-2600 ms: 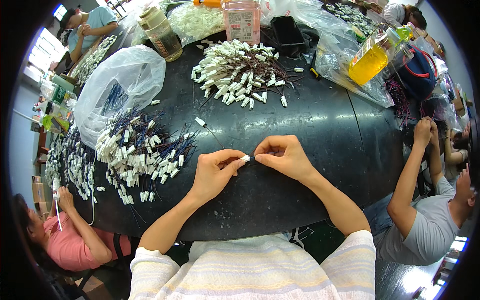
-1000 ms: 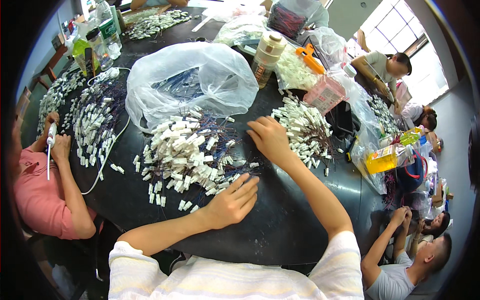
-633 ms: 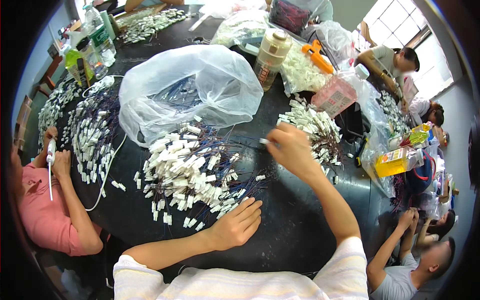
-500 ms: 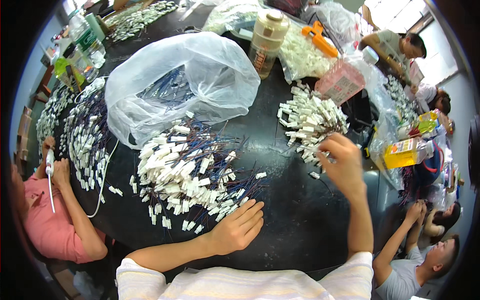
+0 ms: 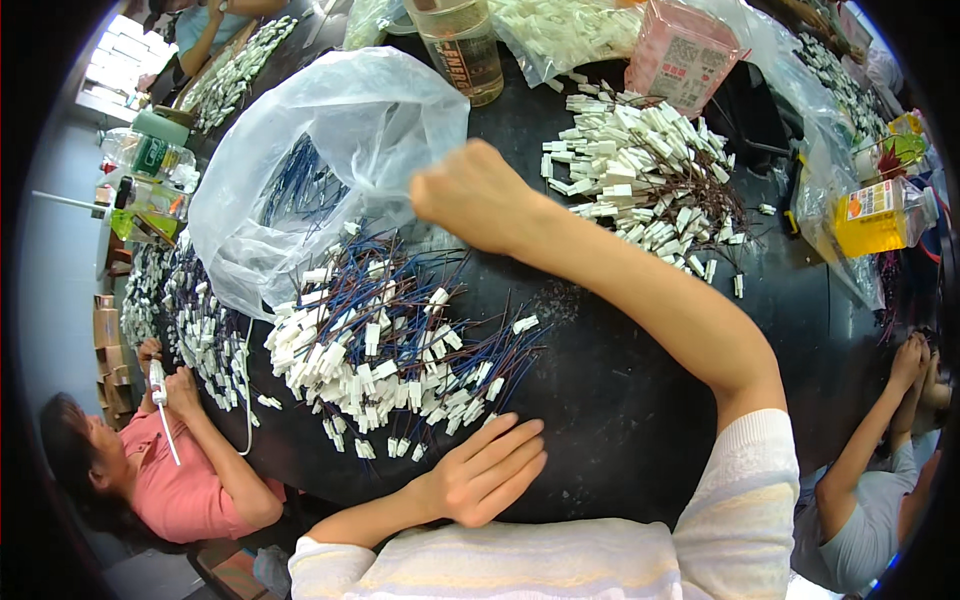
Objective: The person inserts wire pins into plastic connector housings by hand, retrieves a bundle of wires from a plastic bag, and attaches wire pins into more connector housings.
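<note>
Stretched out on the right, at rest on the left

Holding the right hand (image 5: pixel 470 198) out over the glossy black tabletop (image 5: pixel 620 400), curled into a blurred loose fist at the right side of the translucent white plastic bag (image 5: pixel 350 82); cannot tell whether touching the film, or whether gripping anything. Resting the left hand (image 5: pixel 488 475) low, fingers long and loosely together, nothing visible in the grasp, just beside the near end of the large heap of blue-and-brown wires with white plastic connectors (image 5: pixel 350 375), spread before the bag. Note, farther right, in front of the pink squarish container (image 5: pixel 685 55), the second heap of brown wires with white connectors (image 5: pixel 635 165). Judging by the pose, probably at a one-handed reaching step rather than close two-handed work. Calling next, presumably, for fingers clear of the thin film and a pinch on just one connector, at risk otherwise of dragging neighbours along by tangled wires
</note>
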### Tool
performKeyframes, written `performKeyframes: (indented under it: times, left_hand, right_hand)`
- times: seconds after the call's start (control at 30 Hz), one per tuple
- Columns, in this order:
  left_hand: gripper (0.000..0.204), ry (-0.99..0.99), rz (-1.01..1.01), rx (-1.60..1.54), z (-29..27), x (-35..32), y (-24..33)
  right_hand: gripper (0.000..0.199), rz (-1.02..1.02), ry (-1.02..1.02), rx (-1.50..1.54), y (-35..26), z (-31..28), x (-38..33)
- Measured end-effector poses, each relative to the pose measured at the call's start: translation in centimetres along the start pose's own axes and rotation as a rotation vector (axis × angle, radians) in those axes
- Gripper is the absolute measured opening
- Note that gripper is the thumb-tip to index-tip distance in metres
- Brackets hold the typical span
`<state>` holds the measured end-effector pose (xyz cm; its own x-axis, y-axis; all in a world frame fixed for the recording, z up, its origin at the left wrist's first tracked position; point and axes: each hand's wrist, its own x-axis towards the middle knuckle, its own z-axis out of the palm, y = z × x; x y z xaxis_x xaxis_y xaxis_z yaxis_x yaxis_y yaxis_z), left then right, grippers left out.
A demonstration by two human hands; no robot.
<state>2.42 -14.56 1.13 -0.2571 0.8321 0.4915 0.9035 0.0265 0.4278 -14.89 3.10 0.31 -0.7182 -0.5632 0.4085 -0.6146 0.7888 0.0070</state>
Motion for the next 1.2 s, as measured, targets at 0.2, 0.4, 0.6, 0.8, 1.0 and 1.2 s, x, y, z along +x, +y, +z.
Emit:
performKeyframes:
  times: [0.2, 0.4, 0.6, 0.8, 1.0, 1.2]
  left_hand:
    - [0.02, 0.054, -0.243, 0.388, -3.7, -7.2, 2.0]
    - [0.023, 0.209, -0.653, 0.654, -5.0, -11.8, 2.6]
    - [0.02, 0.324, -0.519, 0.69, -6.7, -10.9, -0.7]
    - [0.016, 0.584, -0.489, 0.592, -13.1, -3.8, -6.4]
    - [0.04, 0.311, -0.71, -0.208, -14.2, -0.7, -14.0]
    - [0.047, 0.161, -0.721, -0.333, -13.0, -1.0, -13.9]
  right_hand:
    - [0.006, 0.098, 0.345, 0.002, 1.1, -4.2, 5.3]
    - [0.005, 0.076, 0.222, 0.053, 0.0, -5.8, 3.9]
    - [0.003, 0.147, -0.163, -0.085, -0.1, -4.4, 0.4]
    - [0.007, 0.123, -0.041, 0.205, -1.5, -5.4, 2.4]
    - [0.022, 0.042, -0.122, 0.481, -1.9, -2.6, 6.2]
    - [0.029, 0.113, -0.419, 0.327, -0.6, -1.2, 6.2]
